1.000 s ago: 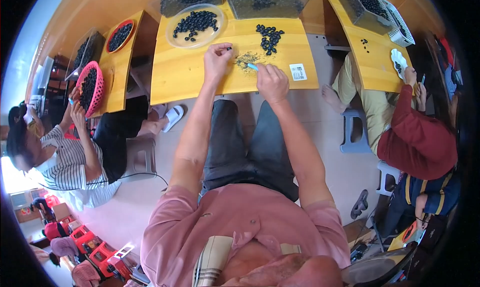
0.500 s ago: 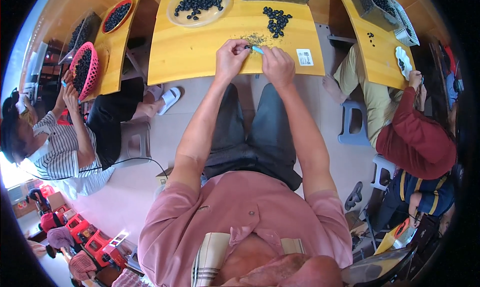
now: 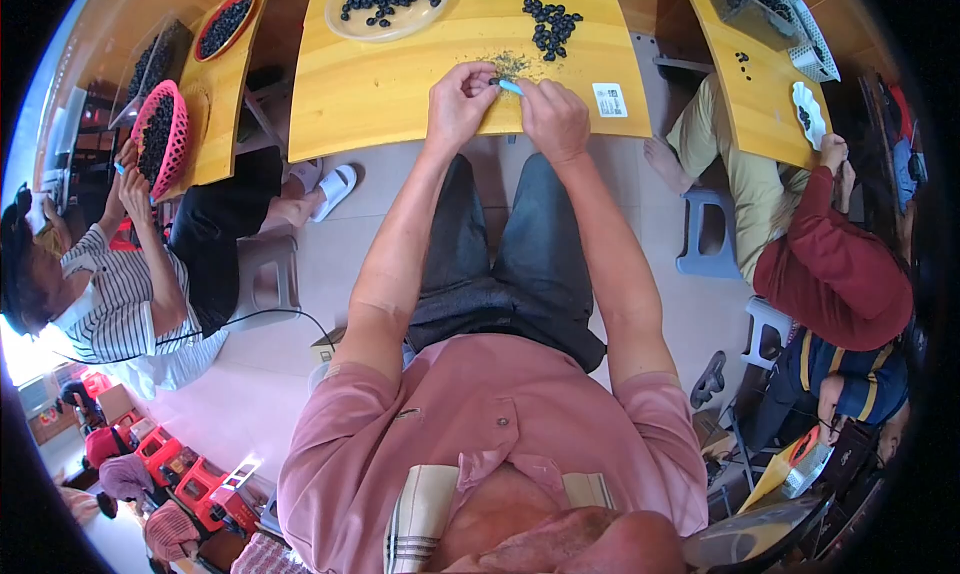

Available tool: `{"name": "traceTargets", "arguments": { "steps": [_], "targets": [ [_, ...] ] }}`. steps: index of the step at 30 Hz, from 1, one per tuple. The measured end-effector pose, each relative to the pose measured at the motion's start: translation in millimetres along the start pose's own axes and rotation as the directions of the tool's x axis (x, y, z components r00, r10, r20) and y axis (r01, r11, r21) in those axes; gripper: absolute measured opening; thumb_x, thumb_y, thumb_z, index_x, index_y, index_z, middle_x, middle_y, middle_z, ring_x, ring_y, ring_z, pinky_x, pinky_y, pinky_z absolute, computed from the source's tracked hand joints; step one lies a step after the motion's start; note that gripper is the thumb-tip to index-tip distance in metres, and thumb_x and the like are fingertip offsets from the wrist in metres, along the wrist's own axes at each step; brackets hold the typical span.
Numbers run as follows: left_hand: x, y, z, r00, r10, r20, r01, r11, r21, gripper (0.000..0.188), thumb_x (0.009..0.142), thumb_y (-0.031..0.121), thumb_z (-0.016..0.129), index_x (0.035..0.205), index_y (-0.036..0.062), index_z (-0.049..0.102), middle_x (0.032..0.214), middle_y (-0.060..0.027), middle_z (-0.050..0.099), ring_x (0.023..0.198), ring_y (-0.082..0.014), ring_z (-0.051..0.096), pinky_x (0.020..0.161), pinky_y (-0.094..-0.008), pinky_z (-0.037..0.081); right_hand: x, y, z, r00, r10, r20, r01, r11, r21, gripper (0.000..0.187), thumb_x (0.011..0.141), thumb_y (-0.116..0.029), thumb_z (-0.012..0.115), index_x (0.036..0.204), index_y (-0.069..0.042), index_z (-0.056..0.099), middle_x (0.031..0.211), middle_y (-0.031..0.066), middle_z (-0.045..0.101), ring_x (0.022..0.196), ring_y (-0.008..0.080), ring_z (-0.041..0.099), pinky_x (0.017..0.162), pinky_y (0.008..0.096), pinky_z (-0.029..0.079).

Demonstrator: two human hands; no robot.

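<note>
Over the near edge of the yellow wooden table (image 3: 380, 104), my left hand (image 3: 461, 104) pinches a small black bead-like piece (image 3: 494, 81) between thumb and fingers. My right hand (image 3: 553, 119) grips a light blue tool handle (image 3: 511, 87), its front end against the black piece; the tip is too small to make out. Dark crumbs (image 3: 510, 64) lie scattered just beyond my fingers. A loose group of black pieces (image 3: 551, 32) sits farther back on the right. Behind my left hand stands a clear round tray (image 3: 350, 26) with many more.
A white printed label (image 3: 609, 100) is stuck on the table at right. To the left a person works beside a pink basket (image 3: 175, 154) of black pieces. On the right, another person in dark red sits by a white dish (image 3: 808, 114). A grey stool (image 3: 708, 234) stands between.
The table and its contents sit slightly higher in the picture. Both hands stay together at the black piece, with the blue handle at a slightly different angle.
</note>
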State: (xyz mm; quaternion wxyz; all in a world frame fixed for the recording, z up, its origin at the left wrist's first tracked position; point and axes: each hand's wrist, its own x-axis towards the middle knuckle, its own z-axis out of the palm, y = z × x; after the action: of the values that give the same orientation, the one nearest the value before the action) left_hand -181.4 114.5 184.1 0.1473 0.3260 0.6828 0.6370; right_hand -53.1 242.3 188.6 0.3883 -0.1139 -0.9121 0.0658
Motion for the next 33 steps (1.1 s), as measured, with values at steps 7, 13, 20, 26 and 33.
{"name": "traceTargets", "arguments": {
  "steps": [7, 13, 20, 26, 33],
  "targets": [
    [0.0, -2.6, -0.1, 0.999, 0.018, -0.041, -0.019, 1.000, -0.018, 0.028, 0.086, -0.004, 0.076, 0.113, -0.0052, 0.070, 0.093, -0.0056, 0.072, 0.083, -0.0089, 0.067, 0.079, -0.0243, 0.057, -0.1, -1.5, 0.2, 1.000, 0.007, 0.016, -0.008, 1.000, 0.011, 0.017, 0.083, -0.013, 0.074, 0.099, -0.012, 0.074, 0.076, 0.0052, 0.058, 0.073, 0.0248, 0.065, 0.065, 0.0398, 0.054],
    [0.6, 0.5, -4.8, 0.998, -0.057, 0.016, 0.059, 0.989, -0.138, 0.029, 0.088, -0.005, 0.075, 0.117, -0.0048, 0.068, 0.098, -0.0052, 0.070, 0.085, -0.0084, 0.065, 0.081, -0.0223, 0.056, 0.2, -1.1, 3.5, 0.998, 0.053, 0.015, -0.053, 0.998, 0.027, 0.013, 0.084, -0.013, 0.072, 0.097, -0.011, 0.073, 0.076, 0.0065, 0.060, 0.074, 0.0259, 0.067, 0.065, 0.0410, 0.054],
    [-0.7, 0.1, -10.0, 0.995, -0.097, -0.010, 0.092, 0.970, -0.224, 0.024, 0.088, -0.004, 0.075, 0.112, -0.0033, 0.072, 0.097, -0.0040, 0.068, 0.082, -0.0069, 0.062, 0.078, -0.0209, 0.053, 4.3, -2.0, 5.4, 0.998, 0.055, -0.003, -0.055, 0.998, -0.010, 0.013, 0.084, -0.012, 0.071, 0.097, -0.011, 0.072, 0.077, 0.0059, 0.061, 0.074, 0.0255, 0.067, 0.066, 0.0406, 0.055],
    [24.0, 4.9, -26.3, 0.988, 0.063, -0.138, -0.066, 0.998, -0.014, 0.019, 0.091, 0.001, 0.075, 0.109, 0.0003, 0.075, 0.095, -0.0041, 0.072, 0.082, -0.0087, 0.065, 0.076, -0.0235, 0.053, 0.9, -4.1, -1.8, 0.998, 0.068, -0.009, -0.068, 0.997, -0.034, 0.013, 0.084, -0.011, 0.070, 0.096, -0.011, 0.071, 0.078, 0.0047, 0.062, 0.074, 0.0239, 0.067, 0.066, 0.0394, 0.055],
    [130.2, 42.6, -68.3, 0.805, 0.568, -0.172, -0.363, 0.701, 0.614, 0.024, 0.083, -0.001, 0.072, 0.107, 0.0011, 0.071, 0.101, -0.0159, 0.070, 0.095, -0.0345, 0.067, 0.085, -0.0409, 0.055, 2.8, -1.5, 0.3, 0.996, 0.050, -0.070, -0.052, 0.998, -0.019, 0.008, 0.083, -0.010, 0.069, 0.091, -0.011, 0.071, 0.074, 0.0045, 0.060, 0.072, 0.0228, 0.065, 0.065, 0.0378, 0.055]
  ]
}}
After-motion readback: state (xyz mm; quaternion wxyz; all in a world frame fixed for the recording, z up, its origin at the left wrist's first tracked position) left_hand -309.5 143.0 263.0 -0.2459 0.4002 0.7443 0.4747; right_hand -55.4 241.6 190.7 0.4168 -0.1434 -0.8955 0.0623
